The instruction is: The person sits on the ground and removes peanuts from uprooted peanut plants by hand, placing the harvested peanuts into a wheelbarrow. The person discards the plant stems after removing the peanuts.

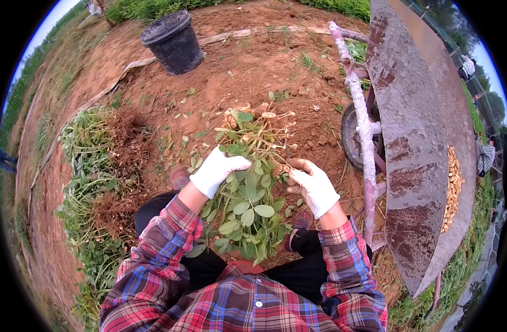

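A leafy peanut plant [251, 207] lies between my knees, its roots and pods pointing away from me. My left hand [221, 171], in a white glove, is closed around the stems on the plant's left side. In a glove with soiled fingertips, my right hand [313, 184] pinches peanut pods [282, 169] at the plant's right edge. More pale pods [236, 116] hang from the roots just beyond my hands.
At the right stands a rusty metal wheelbarrow [415, 166] holding loose peanuts [453, 189]. A black plastic bucket [176, 47] stands ahead to the left. Pulled plants with brown roots [87, 182] are piled at the left. Other people are visible at both far edges.
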A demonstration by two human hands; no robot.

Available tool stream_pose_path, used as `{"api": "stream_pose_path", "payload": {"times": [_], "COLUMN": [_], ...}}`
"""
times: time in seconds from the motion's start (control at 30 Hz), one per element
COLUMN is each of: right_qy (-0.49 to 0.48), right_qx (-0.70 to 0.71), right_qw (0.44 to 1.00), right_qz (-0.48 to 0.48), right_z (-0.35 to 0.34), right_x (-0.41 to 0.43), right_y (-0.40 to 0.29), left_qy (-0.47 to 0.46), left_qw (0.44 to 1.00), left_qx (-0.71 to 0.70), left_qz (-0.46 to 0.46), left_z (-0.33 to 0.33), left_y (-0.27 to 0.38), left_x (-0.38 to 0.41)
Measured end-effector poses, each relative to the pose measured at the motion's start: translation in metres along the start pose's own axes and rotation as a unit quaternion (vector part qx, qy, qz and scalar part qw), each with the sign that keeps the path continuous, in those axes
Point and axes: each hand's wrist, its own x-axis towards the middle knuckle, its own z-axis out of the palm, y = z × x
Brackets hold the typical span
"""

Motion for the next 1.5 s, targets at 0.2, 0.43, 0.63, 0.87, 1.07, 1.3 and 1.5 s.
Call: {"api": "stream_pose_path", "payload": {"times": [0.2, 0.43, 0.63, 0.87, 1.07, 1.3, 1.5], "right_qy": [-0.016, -0.057, -0.096, -0.071, -0.057, -0.09, -0.128], "right_qx": [0.011, 0.079, 0.085, 0.091, 0.047, -0.069, -0.153], "right_qw": [1.0, 0.995, 0.991, 0.991, 0.995, 0.991, 0.98], "right_qz": [-0.006, 0.03, 0.048, 0.061, 0.069, 0.075, 0.004], "right_z": [0.014, 0.014, 0.012, 0.012, 0.004, 0.01, 0.008], "right_x": [0.005, 0.001, 0.0, -0.002, 0.001, -0.001, 0.001], "right_y": [0.014, 0.008, 0.004, -0.001, 0.004, -0.001, 0.008], "left_qy": [-0.015, -0.011, -0.017, -0.006, 0.004, 0.032, 0.056], "left_qw": [1.0, 0.999, 0.999, 0.999, 0.996, 0.992, 0.979], "left_qx": [-0.004, -0.013, 0.037, 0.039, 0.042, 0.061, 0.12], "left_qz": [0.023, 0.038, 0.013, 0.031, 0.082, 0.104, 0.152], "left_z": [0.004, 0.004, -0.001, 0.0, 0.006, 0.008, 0.012], "left_y": [-0.002, -0.001, -0.004, -0.013, -0.01, -0.012, -0.015], "left_x": [0.001, -0.001, 0.003, 0.006, 0.006, 0.003, 0.003]}}
